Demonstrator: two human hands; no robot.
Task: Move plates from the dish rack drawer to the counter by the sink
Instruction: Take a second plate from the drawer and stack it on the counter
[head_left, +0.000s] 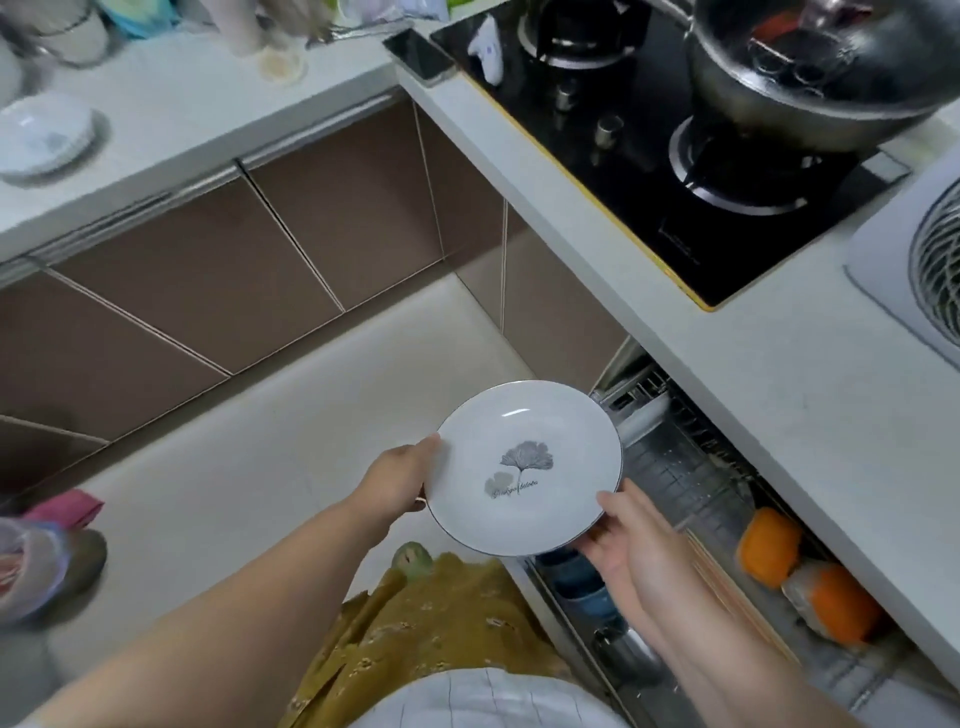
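A white plate (527, 467) with a grey leaf print and a thin dark rim is held level over the floor, just left of the pulled-out dish rack drawer (691, 483). My left hand (397, 483) grips its left edge. My right hand (631, 540) holds its lower right edge from beneath. In the drawer's wire rack stands one more white plate (641, 415) on edge. A stack of white plates (44, 135) sits on the far left counter (182, 109).
The drawer also holds blue bowls (584, 587), a steel piece and orange containers (769, 545). Above it runs a counter with a black gas hob (649, 171), a large wok (815, 67) and a white fan (930, 270). A phone (418, 54) lies at the corner. Brown cabinet doors line the left.
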